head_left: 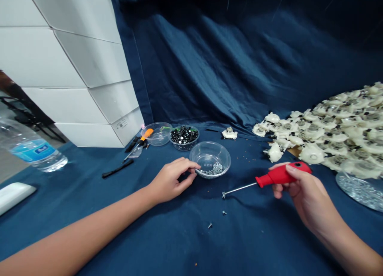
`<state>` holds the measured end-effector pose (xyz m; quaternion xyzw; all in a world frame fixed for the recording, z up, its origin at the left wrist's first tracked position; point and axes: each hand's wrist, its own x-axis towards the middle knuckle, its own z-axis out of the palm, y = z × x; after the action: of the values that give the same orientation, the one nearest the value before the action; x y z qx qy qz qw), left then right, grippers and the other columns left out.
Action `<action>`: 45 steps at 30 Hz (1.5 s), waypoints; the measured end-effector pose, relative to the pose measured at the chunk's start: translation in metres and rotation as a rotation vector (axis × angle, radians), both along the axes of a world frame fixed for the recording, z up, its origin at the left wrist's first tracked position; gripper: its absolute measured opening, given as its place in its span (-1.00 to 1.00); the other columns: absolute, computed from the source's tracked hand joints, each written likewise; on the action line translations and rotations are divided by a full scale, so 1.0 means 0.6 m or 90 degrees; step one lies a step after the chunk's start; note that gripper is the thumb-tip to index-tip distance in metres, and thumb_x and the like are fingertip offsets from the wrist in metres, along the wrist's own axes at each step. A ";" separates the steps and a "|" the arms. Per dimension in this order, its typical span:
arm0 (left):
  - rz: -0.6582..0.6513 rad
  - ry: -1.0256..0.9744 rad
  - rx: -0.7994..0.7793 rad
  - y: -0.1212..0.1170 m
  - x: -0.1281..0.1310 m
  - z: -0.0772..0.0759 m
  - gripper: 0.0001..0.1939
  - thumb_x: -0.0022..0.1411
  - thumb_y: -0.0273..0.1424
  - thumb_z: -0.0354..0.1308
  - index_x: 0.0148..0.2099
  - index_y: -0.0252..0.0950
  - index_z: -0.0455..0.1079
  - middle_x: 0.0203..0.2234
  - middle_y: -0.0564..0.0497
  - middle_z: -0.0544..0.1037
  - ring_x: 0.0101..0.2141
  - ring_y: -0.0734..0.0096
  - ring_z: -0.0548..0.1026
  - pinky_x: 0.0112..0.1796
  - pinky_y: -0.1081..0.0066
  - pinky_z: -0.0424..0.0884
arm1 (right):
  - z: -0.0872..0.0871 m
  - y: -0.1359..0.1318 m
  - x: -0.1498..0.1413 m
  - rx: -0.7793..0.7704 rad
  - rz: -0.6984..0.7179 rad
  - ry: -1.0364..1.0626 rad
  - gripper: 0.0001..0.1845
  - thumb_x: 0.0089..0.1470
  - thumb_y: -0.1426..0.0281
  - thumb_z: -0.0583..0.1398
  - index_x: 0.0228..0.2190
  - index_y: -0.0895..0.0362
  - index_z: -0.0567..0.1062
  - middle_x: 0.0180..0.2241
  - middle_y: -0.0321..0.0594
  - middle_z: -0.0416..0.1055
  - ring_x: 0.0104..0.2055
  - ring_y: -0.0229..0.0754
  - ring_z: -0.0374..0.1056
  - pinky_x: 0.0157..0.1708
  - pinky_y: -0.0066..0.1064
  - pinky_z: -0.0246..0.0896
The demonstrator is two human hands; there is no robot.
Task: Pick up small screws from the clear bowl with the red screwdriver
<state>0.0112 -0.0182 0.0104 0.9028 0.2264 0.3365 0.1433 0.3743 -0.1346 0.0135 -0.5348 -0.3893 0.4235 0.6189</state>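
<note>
My left hand (pixel 172 179) rests on the blue cloth with its fingers curled at the rim of a clear plastic bowl (pixel 223 154) holding small silver screws (pixel 213 170); whether a screw is pinched is hidden. My right hand (pixel 302 190) grips a red-handled screwdriver (pixel 279 175), its metal shaft pointing left with a screw at the tip (pixel 223 195). Two loose screws (pixel 224 213) lie on the cloth in front.
A bowl of black parts (pixel 184 135), an empty clear bowl (pixel 156 134) and an orange-handled screwdriver (pixel 143 139) sit behind. A heap of cream plastic parts (pixel 335 134) fills the right. A water bottle (pixel 31 148) and white boxes (pixel 74 68) stand left.
</note>
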 end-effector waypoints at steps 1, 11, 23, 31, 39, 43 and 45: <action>0.000 -0.001 -0.002 0.000 0.000 0.000 -0.76 0.51 -0.45 0.16 0.14 -0.22 0.53 -0.24 -0.06 0.64 -0.26 0.31 0.57 -0.22 0.32 0.52 | 0.000 0.000 0.001 -0.001 -0.001 0.003 -0.60 0.24 0.02 0.37 -0.25 0.12 0.72 -0.56 -0.16 0.54 -0.50 -0.09 0.39 -0.50 -0.36 0.41; -0.001 0.004 -0.022 0.003 -0.003 -0.006 -0.75 0.50 -0.47 0.18 0.16 -0.22 0.51 -0.22 -0.05 0.64 -0.24 0.32 0.56 -0.18 0.31 0.50 | 0.008 -0.008 -0.003 0.009 0.021 0.003 -0.61 0.23 0.03 0.37 -0.24 0.11 0.72 -0.56 -0.17 0.55 -0.49 -0.10 0.39 -0.48 -0.36 0.42; -0.001 0.003 -0.029 0.002 -0.003 -0.004 -0.74 0.49 -0.49 0.18 0.16 -0.22 0.51 -0.21 -0.03 0.63 -0.24 0.34 0.55 -0.18 0.34 0.47 | 0.006 -0.010 -0.001 0.048 0.023 -0.024 -0.62 0.25 0.05 0.36 -0.25 0.14 0.71 -0.56 -0.15 0.55 -0.51 -0.09 0.40 -0.53 -0.36 0.42; -0.001 0.003 -0.030 0.002 -0.004 -0.006 -0.75 0.50 -0.48 0.18 0.16 -0.22 0.51 -0.21 -0.04 0.64 -0.23 0.32 0.56 -0.16 0.32 0.48 | 0.011 -0.013 -0.009 0.054 0.049 -0.021 -0.63 0.29 0.07 0.33 -0.23 0.13 0.70 -0.58 -0.18 0.53 -0.53 -0.11 0.41 -0.50 -0.38 0.41; 0.000 0.004 -0.035 0.002 -0.004 -0.005 -0.75 0.51 -0.46 0.17 0.16 -0.23 0.51 -0.21 -0.05 0.64 -0.23 0.32 0.56 -0.17 0.31 0.50 | 0.026 -0.031 -0.048 -0.022 0.145 0.018 -0.56 0.30 0.02 0.30 -0.18 0.17 0.67 -0.60 -0.18 0.53 -0.55 -0.08 0.43 -0.45 -0.31 0.37; 0.003 0.003 -0.036 0.002 -0.004 -0.006 -0.75 0.51 -0.46 0.17 0.16 -0.23 0.51 -0.21 -0.05 0.64 -0.23 0.33 0.56 -0.18 0.32 0.49 | 0.027 -0.033 -0.057 -0.053 0.161 0.030 -0.52 0.30 -0.01 0.30 -0.17 0.18 0.66 -0.59 -0.17 0.55 -0.54 -0.10 0.44 -0.45 -0.35 0.33; 0.002 0.003 -0.035 0.002 -0.004 -0.006 -0.75 0.51 -0.46 0.17 0.16 -0.23 0.51 -0.21 -0.04 0.64 -0.24 0.33 0.55 -0.18 0.32 0.49 | 0.027 -0.033 -0.057 -0.059 0.165 0.034 -0.52 0.29 -0.01 0.30 -0.16 0.19 0.65 -0.58 -0.17 0.55 -0.54 -0.11 0.44 -0.44 -0.35 0.34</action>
<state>0.0088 -0.0167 0.0067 0.8988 0.2376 0.3281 0.1673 0.3403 -0.1545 0.0297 -0.4966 -0.4185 0.5318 0.5435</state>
